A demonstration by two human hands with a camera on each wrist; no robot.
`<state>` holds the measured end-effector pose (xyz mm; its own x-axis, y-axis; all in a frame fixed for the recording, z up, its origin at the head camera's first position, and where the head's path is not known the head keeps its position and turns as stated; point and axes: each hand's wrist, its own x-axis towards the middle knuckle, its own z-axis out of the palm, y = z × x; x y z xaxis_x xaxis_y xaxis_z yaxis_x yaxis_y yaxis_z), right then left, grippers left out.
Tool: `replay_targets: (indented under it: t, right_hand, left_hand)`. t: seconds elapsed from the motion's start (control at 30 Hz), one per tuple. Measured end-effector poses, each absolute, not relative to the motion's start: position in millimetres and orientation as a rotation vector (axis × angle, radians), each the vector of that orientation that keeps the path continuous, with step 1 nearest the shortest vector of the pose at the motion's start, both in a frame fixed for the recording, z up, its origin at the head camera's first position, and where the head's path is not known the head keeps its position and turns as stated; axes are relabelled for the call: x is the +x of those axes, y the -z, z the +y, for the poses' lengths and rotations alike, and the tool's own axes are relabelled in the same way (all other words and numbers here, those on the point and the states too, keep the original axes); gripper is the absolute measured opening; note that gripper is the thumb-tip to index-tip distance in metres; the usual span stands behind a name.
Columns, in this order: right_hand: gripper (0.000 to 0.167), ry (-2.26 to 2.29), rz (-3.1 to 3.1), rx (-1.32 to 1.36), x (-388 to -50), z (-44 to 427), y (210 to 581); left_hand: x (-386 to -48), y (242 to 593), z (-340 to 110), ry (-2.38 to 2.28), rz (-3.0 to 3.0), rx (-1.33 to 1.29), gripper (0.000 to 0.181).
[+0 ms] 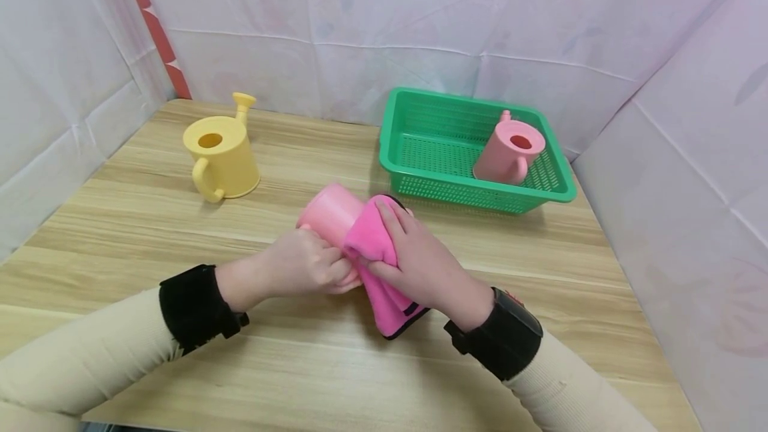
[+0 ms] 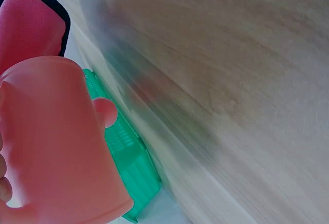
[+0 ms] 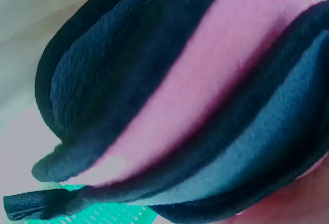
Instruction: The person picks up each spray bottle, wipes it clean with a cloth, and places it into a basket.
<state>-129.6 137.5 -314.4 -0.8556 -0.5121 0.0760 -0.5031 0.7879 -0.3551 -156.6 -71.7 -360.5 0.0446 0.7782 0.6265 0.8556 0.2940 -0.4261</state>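
Observation:
A pink watering can (image 1: 329, 211) is tipped on its side above the middle of the table. My left hand (image 1: 307, 263) grips it by the handle; in the left wrist view the fingertips (image 2: 4, 180) show at the handle beside the can's body (image 2: 61, 136). With my right hand (image 1: 423, 262) I hold a bright pink cloth (image 1: 373, 235) with black edging against the can's top end. In the right wrist view the folded cloth (image 3: 205, 75) fills most of the picture and hides the can's end and most of the fingers.
A green perforated basket (image 1: 414, 169) stands at the back right, with another pink watering can (image 1: 495, 155) upright inside. A yellow watering can (image 1: 231, 162) stands at the back left of the wooden table (image 1: 288, 379). Pale sheeting (image 1: 408, 5) surrounds the table's back and sides.

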Motion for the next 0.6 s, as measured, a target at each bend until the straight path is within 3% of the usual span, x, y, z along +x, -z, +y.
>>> replay_targets:
  t: [0.6]
  right_hand:
    - [0.083, 0.525, 2.885, -0.784, -139.8, 126.8, 306.7]
  left_hand:
    - [-148.3, 360.8, -55.6, 0.13, -1.671, -1.577, 0.039]
